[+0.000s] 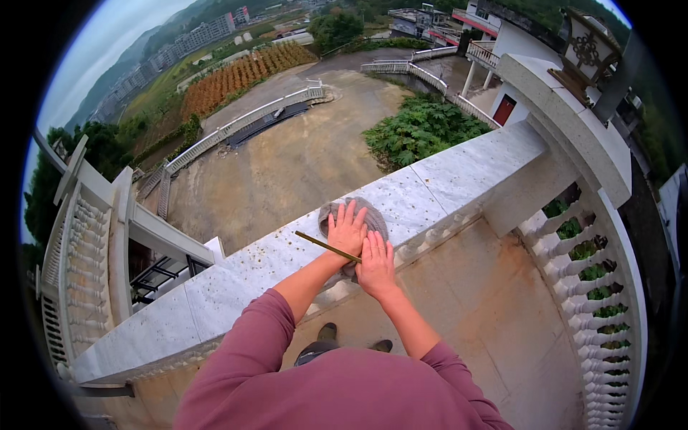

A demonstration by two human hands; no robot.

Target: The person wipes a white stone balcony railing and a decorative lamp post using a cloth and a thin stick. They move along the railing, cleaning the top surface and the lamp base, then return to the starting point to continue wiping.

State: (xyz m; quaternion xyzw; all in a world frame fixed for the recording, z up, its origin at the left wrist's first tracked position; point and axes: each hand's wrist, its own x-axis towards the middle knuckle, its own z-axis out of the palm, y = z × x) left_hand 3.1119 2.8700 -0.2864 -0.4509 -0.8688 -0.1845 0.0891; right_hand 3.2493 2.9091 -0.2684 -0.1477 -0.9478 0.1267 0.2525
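A bunched grey cloth point(371, 208) lies on the pale, speckled stone top of a balustrade point(252, 258). Flat upon the cloth rests my left hand point(346, 234), its fingers slightly apart. My right hand point(376, 263) presses on the near right part of the cloth, fingers extended and close together, touching the left hand's side. A thin greenish-brown stick point(318, 242) crosses over my left wrist and ends at my right thumb. Whether the right hand grips it cannot be seen. Part of the cloth hangs over the near edge below the hands.
Beyond the railing is a drop to a concrete yard point(279, 166) with leafy plants point(424, 129). A stone pillar point(575, 113) bearing a lamp point(588, 51) stands right, beside a curved baluster railing point(602, 301). My feet are on the tiled floor point(457, 301).
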